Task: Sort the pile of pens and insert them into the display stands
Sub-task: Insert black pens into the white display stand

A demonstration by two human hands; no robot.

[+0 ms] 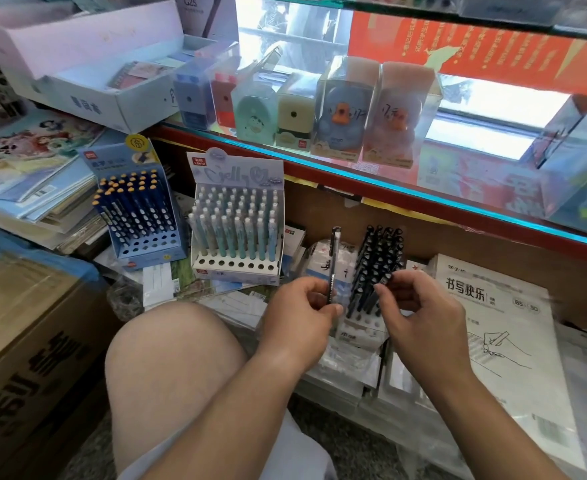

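Note:
My left hand grips a black pen upright, its cap pointing up. My right hand pinches the top of a dark pen standing in the white display stand between my hands. That stand holds several dark pens and shows empty holes in its front rows. Further left stand a white stand of pale blue pens and a blue stand of navy pens, both with empty front holes.
My bare knee is at lower centre. A cardboard box sits at left. White writing pads lie at right. Above, a glass shelf edge carries boxed sharpeners. Stacked notebooks fill the far left.

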